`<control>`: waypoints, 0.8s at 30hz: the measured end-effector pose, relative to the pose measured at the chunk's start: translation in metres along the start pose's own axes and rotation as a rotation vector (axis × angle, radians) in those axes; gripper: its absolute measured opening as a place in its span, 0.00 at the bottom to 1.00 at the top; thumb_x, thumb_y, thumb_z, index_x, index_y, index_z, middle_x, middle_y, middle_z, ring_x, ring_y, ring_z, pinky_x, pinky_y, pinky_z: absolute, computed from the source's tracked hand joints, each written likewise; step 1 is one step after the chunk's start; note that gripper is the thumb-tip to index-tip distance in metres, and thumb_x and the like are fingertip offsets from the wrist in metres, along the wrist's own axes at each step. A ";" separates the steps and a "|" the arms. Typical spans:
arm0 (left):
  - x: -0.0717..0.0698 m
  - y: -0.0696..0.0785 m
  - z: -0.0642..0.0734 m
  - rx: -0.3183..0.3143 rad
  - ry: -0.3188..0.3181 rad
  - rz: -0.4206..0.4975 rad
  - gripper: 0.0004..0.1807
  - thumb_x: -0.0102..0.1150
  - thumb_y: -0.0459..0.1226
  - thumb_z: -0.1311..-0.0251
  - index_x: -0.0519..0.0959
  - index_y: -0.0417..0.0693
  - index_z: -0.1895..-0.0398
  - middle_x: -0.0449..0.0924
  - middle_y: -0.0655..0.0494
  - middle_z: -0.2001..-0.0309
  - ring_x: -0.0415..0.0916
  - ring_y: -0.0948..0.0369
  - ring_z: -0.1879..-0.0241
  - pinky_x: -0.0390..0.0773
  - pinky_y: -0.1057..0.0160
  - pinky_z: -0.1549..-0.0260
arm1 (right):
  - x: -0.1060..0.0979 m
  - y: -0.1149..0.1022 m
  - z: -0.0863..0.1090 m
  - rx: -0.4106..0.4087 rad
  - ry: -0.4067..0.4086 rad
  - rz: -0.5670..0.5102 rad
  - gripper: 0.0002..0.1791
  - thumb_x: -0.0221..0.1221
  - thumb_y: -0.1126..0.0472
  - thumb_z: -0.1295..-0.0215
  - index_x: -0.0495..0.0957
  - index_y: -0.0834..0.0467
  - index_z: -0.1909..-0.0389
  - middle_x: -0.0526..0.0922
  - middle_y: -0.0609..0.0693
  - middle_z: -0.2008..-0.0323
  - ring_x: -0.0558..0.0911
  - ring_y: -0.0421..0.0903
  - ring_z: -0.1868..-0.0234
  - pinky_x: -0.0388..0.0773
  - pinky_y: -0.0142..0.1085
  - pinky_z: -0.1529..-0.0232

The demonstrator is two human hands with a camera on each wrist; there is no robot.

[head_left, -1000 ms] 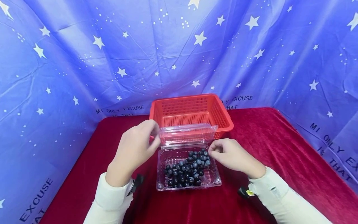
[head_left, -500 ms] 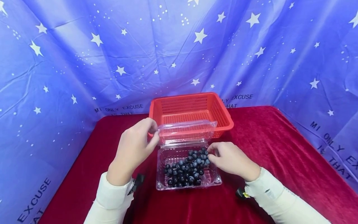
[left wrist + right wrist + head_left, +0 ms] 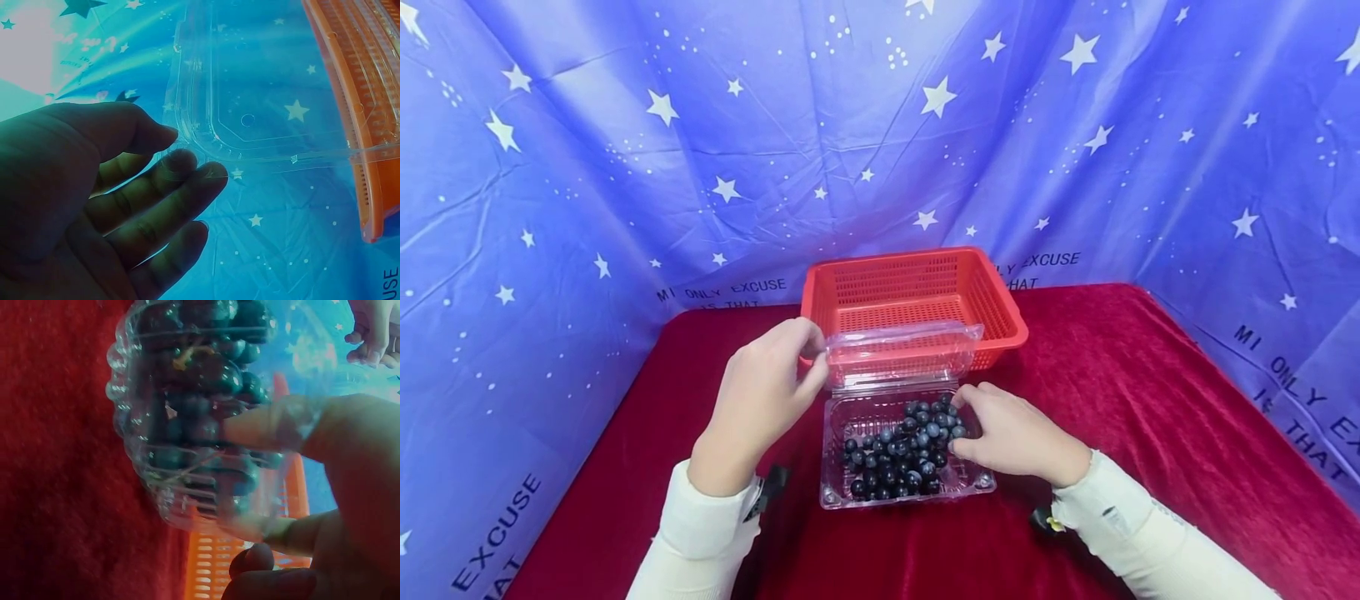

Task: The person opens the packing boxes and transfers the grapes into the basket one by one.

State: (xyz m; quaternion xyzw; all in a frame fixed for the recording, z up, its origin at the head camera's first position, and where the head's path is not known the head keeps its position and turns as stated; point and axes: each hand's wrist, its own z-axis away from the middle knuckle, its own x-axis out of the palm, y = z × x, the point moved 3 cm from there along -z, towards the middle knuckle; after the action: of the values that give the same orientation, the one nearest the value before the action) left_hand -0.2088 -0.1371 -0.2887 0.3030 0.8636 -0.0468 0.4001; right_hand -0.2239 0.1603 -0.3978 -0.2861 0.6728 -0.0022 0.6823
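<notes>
Stem (image 3: 187, 359) amid grapes (image 3: 887, 477) shows clearly only in right wrist view.

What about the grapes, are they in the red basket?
No, the grapes lie in the clear box in front of the red basket.

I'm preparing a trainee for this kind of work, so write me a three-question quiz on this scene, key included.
1. True or false: the clear container's lid stands open.
2. Which hand is nearest the dark grapes?
A) Left
B) Right
3. Complete: beyond the container stands a red, slotted ____.

Key:
1. True.
2. B, the right hand; the left hand is at the lid's left edge.
3. Basket.
</notes>
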 end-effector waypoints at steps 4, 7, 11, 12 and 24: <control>0.001 0.000 0.001 0.009 -0.005 0.000 0.06 0.65 0.33 0.41 0.76 0.48 0.65 0.82 0.58 0.69 0.82 0.63 0.72 0.82 0.62 0.74 | 0.003 0.001 0.001 -0.016 0.021 -0.018 0.24 0.73 0.52 0.50 0.76 0.51 0.53 0.73 0.45 0.64 0.70 0.39 0.72 0.72 0.35 0.68; 0.001 0.001 0.001 0.021 -0.006 -0.004 0.06 0.65 0.33 0.41 0.76 0.48 0.65 0.82 0.58 0.69 0.82 0.63 0.72 0.82 0.63 0.74 | 0.002 0.000 0.002 -0.026 0.068 -0.025 0.19 0.74 0.54 0.50 0.76 0.49 0.59 0.69 0.45 0.65 0.68 0.39 0.74 0.70 0.33 0.72; 0.001 0.002 0.001 0.027 -0.006 -0.013 0.06 0.65 0.33 0.41 0.76 0.49 0.65 0.81 0.58 0.70 0.79 0.63 0.74 0.81 0.63 0.75 | 0.000 -0.003 0.002 -0.087 0.120 -0.029 0.16 0.73 0.56 0.48 0.78 0.46 0.61 0.68 0.45 0.64 0.68 0.37 0.73 0.71 0.31 0.71; 0.000 0.002 0.001 0.027 -0.005 -0.015 0.06 0.64 0.33 0.41 0.76 0.49 0.66 0.81 0.58 0.70 0.78 0.64 0.74 0.80 0.63 0.75 | -0.001 -0.004 0.002 -0.111 0.129 -0.027 0.15 0.72 0.57 0.48 0.79 0.46 0.60 0.69 0.45 0.63 0.68 0.37 0.72 0.71 0.32 0.70; -0.001 0.003 0.000 0.028 -0.007 -0.023 0.06 0.64 0.32 0.41 0.76 0.50 0.67 0.78 0.60 0.72 0.72 0.65 0.77 0.77 0.64 0.77 | -0.008 -0.013 0.003 -0.257 0.113 -0.014 0.23 0.61 0.71 0.44 0.82 0.44 0.51 0.83 0.34 0.54 0.76 0.41 0.50 0.77 0.44 0.44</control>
State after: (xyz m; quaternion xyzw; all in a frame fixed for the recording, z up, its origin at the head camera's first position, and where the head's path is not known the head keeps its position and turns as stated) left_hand -0.2068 -0.1354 -0.2882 0.2983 0.8651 -0.0644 0.3982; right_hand -0.2168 0.1537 -0.3860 -0.3752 0.7029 0.0629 0.6010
